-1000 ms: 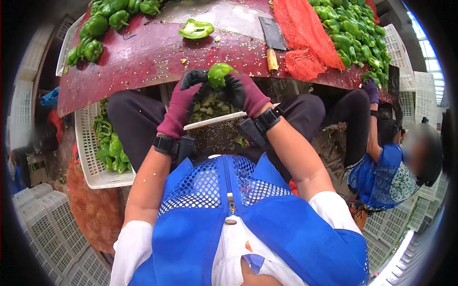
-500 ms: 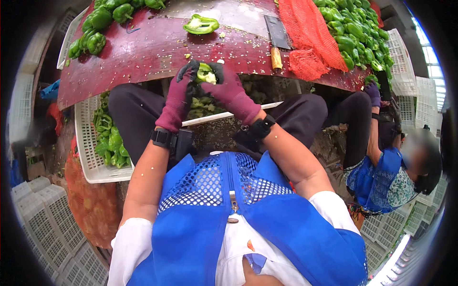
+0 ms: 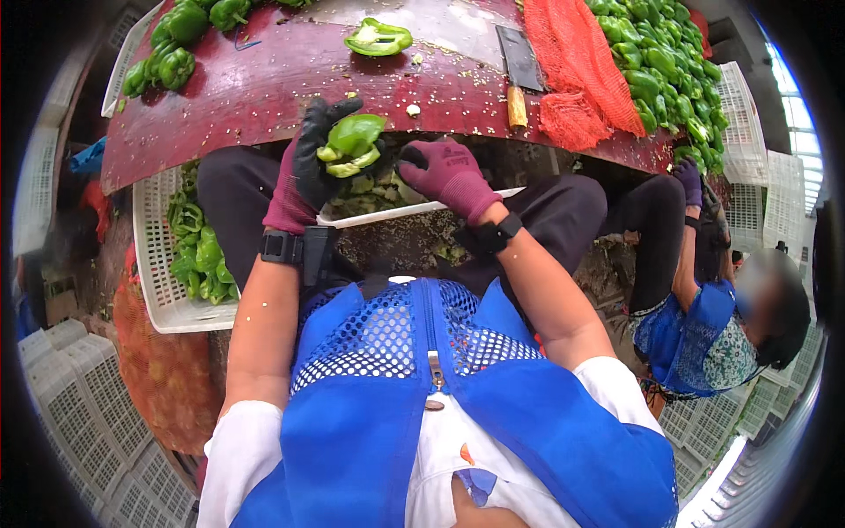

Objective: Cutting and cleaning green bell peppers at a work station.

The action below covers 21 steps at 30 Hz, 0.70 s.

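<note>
My left hand (image 3: 308, 172), in a maroon and black glove, is closed around a cut green bell pepper (image 3: 354, 141) just off the table's near edge. To its right, apart from the pepper, my right hand (image 3: 447, 174) has its gloved fingers curled in. Whatever those fingers may hold is hidden. Beyond my hands, a halved bell pepper (image 3: 378, 39) lies cut side showing on the dark red table (image 3: 282, 88). Below my hands, a white crate (image 3: 427, 208) holds green scraps between my knees.
A cleaver (image 3: 519, 62) lies beside a red mesh bag (image 3: 581, 66). Piled green peppers (image 3: 660, 75) cover the table's right side; more peppers (image 3: 180, 26) sit far left. A white crate of peppers (image 3: 163, 299) stands by my left leg. At right, a co-worker's gloved hand (image 3: 689, 179) reaches the pile.
My hands have parted: the left moved left with the pepper, and the right drew away to the right and slightly down. A small pale piece now shows more plainly on the table.
</note>
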Each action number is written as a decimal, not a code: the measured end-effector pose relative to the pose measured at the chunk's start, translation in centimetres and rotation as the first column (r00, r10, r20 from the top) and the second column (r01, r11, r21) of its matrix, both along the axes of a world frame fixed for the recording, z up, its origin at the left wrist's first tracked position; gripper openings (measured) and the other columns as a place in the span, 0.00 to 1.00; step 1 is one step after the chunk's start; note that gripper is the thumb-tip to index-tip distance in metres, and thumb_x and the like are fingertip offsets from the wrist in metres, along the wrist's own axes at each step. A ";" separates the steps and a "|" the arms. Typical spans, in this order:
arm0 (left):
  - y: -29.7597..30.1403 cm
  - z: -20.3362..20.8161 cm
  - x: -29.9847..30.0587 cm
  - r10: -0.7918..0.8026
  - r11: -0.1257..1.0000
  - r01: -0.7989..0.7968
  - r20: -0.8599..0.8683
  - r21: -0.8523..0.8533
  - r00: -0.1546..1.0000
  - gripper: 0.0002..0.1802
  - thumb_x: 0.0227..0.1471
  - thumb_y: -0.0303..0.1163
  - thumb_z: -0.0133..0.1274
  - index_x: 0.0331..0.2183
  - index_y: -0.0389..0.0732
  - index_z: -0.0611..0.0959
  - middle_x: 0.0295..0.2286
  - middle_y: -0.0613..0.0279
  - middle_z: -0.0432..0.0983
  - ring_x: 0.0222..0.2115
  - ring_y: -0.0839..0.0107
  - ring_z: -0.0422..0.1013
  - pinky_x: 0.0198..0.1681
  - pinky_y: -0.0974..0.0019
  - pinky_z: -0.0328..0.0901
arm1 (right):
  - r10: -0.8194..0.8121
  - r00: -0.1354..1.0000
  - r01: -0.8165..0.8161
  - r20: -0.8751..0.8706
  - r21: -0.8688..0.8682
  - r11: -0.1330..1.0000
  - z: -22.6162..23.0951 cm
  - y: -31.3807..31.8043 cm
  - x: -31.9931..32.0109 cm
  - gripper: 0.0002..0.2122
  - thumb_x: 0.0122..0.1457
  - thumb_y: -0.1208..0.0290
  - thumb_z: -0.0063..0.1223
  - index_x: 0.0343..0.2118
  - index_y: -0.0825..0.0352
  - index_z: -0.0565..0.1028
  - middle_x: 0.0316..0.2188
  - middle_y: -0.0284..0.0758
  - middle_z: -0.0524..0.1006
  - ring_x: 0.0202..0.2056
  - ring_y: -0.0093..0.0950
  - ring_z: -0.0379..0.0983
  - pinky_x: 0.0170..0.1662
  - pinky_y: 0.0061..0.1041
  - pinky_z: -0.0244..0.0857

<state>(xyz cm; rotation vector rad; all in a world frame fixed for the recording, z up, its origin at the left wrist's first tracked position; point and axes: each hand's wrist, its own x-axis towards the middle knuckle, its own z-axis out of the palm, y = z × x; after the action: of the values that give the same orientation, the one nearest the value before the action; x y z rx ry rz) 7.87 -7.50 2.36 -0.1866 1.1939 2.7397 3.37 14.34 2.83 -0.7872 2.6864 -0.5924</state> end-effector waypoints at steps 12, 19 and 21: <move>-16.0 8.2 5.0 0.277 0.143 -0.632 -0.582 -0.762 0.765 0.16 0.56 0.32 0.49 0.45 0.34 0.77 0.40 0.59 0.75 0.38 0.71 0.72 0.43 0.72 0.67 | -0.224 0.943 0.162 -0.248 -0.247 0.955 1.1 -4.6 -8.5 0.26 0.50 0.62 0.57 0.53 0.59 0.66 0.51 0.43 0.69 0.48 0.39 0.70 0.49 0.39 0.64; -26.8 3.6 10.1 0.634 -0.019 -0.079 -0.073 -0.997 0.769 0.20 0.53 0.33 0.56 0.45 0.33 0.78 0.39 0.64 0.77 0.38 0.76 0.71 0.43 0.72 0.64 | 0.187 0.748 -0.006 -0.636 0.275 0.961 2.3 -10.0 -16.8 0.26 0.54 0.71 0.51 0.57 0.47 0.63 0.55 0.32 0.66 0.48 0.37 0.69 0.46 0.35 0.66; -26.8 3.0 11.6 0.587 0.139 -0.427 -0.273 -0.893 0.762 0.20 0.54 0.33 0.56 0.46 0.33 0.78 0.40 0.63 0.77 0.39 0.76 0.70 0.45 0.73 0.64 | 0.328 0.667 -0.129 -0.669 0.330 0.935 2.1 -12.1 -17.7 0.24 0.57 0.75 0.46 0.55 0.42 0.67 0.56 0.29 0.67 0.47 0.34 0.71 0.45 0.34 0.68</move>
<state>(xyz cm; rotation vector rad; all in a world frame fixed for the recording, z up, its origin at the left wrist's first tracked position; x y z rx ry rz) 19.42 -34.34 5.32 -1.0892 2.9843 1.8304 -14.32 2.29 4.95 -1.5072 3.1417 0.2034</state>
